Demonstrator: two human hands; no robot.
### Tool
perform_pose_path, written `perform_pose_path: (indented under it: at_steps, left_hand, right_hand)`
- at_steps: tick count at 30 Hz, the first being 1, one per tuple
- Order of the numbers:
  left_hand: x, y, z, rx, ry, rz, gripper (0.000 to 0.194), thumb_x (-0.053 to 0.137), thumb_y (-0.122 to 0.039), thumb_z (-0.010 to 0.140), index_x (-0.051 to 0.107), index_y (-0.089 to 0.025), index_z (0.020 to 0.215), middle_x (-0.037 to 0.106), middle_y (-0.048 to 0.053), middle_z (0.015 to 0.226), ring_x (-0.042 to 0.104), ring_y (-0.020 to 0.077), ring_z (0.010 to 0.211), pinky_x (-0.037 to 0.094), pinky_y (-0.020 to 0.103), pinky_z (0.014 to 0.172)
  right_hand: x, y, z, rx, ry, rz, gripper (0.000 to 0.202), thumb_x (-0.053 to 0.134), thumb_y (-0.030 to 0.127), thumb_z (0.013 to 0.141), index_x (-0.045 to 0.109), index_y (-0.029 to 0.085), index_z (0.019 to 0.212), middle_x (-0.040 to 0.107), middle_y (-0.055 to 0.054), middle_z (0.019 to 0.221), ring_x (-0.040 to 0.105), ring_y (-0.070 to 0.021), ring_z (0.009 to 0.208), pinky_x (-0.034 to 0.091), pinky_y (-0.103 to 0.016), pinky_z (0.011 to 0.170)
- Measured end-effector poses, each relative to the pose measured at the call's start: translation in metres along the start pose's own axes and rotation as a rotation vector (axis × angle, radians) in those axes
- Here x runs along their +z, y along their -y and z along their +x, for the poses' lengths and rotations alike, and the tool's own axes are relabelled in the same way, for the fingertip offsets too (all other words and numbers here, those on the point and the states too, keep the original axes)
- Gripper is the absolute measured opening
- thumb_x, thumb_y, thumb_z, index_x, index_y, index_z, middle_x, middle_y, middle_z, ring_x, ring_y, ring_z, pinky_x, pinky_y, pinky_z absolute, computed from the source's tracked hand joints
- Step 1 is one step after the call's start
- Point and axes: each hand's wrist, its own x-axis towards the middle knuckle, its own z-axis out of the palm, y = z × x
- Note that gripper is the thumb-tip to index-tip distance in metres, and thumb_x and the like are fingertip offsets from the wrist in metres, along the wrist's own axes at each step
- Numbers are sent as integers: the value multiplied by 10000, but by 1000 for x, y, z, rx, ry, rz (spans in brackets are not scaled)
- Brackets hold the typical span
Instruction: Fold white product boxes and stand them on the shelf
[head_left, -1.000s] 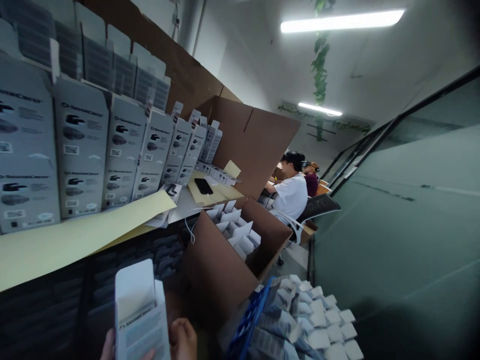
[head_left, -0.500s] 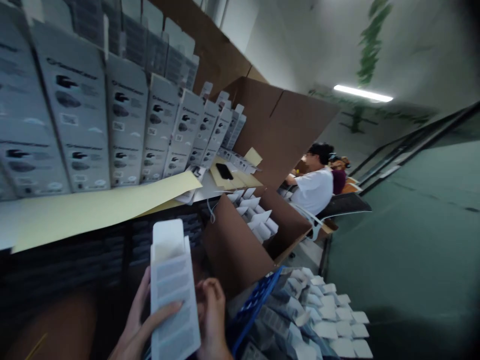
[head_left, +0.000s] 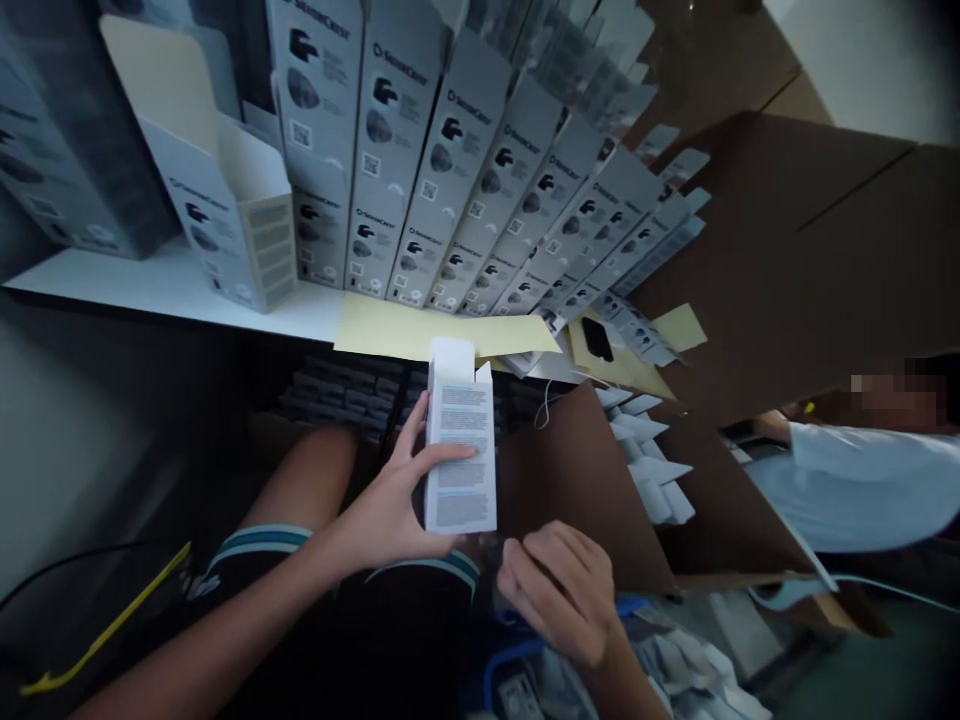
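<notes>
My left hand (head_left: 405,490) grips a small white carton (head_left: 463,455) printed with blocks of small text. The carton is upright, its top flaps raised, with my thumb across the printed face and the fingers behind. Just right of the carton's lower end, my right hand (head_left: 562,590) is closed, fingers curled inward, apart from the carton. Whatever it may hold is hidden. Above the carton, a yellow sheet (head_left: 420,325) lies along the shelf's edge. Behind it stands a row of grey printed cartons (head_left: 394,145). One open carton (head_left: 232,220) stands at the row's left end.
To the right, a brown cardboard box (head_left: 577,480) holds several white-flapped cartons (head_left: 649,460). Below it, a blue crate (head_left: 506,655) contains more cartons. A black phone (head_left: 598,340) rests on the shelf (head_left: 172,290). A person in a white shirt (head_left: 855,480) sits at the right.
My view has swung left and down, bringing my legs and the shelf's left end into sight. The left hand still holds the carton; the right hand has come away from the carton's side.
</notes>
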Motion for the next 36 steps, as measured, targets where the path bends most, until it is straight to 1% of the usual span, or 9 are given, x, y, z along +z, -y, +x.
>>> perform_pose_path:
  at_steps: [2,8,14,18,25,29,32,34,36]
  left_hand:
    - [-2,-2,-2,-17,-4,-5,706,839,-305,656,537,-319,1294,-112,9,1670,31,391,1534,277,575,1227]
    - [-4,-7,-7,-46,-18,-40,734,859,-324,636,535,-329,1294,-116,2,1668,95,394,1529,311,582,1211]
    - [-7,-11,-10,-48,-17,-27,745,856,-261,615,541,-324,1287,-109,2,1663,107,408,1525,320,588,1205]
    - [-9,-14,-11,-61,-21,-37,752,855,-251,609,536,-324,1286,-109,3,1662,126,408,1522,332,578,1198]
    - [-10,-20,-12,-116,20,-13,754,852,-270,617,514,-311,1289,-95,8,1659,76,386,1533,302,523,1220]
    - [-13,-22,-15,-160,96,6,804,856,-313,610,469,-333,1315,-209,-13,1635,136,385,1523,293,547,1218]
    - [-17,-25,-18,-199,183,41,876,881,-339,567,442,-340,1325,-315,-36,1599,75,409,1526,305,568,1207]
    - [-19,-26,-20,-198,223,62,903,893,-347,542,437,-342,1321,-328,-42,1593,39,414,1527,325,561,1198]
    - [-21,-27,-21,-174,237,67,867,879,-335,565,443,-342,1314,-332,-45,1592,91,399,1526,351,540,1190]
  right_hand:
    - [-2,-5,10,-84,71,-10,122,670,72,812,673,101,931,620,-37,627,536,-138,581,434,-278,498]
    - [1,-6,32,-221,118,-58,55,655,66,806,680,114,816,571,-12,566,490,-137,552,347,-291,485]
    - [6,1,33,-253,181,-36,184,570,46,843,659,153,723,541,-3,562,449,-134,564,287,-298,489]
    - [6,4,29,-246,201,-13,164,596,26,814,664,138,715,541,-13,568,446,-141,576,269,-306,496]
    - [5,6,24,-211,198,-32,113,593,60,825,673,126,780,549,-21,598,442,-150,589,268,-312,517]
    - [4,6,20,-209,212,-42,68,610,93,828,675,114,834,561,-25,616,448,-154,592,272,-313,521]
    - [4,8,16,-179,220,-19,55,616,120,833,668,120,848,562,-22,620,445,-152,594,283,-311,524]
    - [4,11,14,-141,214,17,49,615,128,835,663,128,843,554,-16,607,436,-151,591,287,-309,523]
    - [5,14,13,-93,215,53,38,620,132,831,658,135,829,547,-11,598,429,-151,589,291,-308,521]
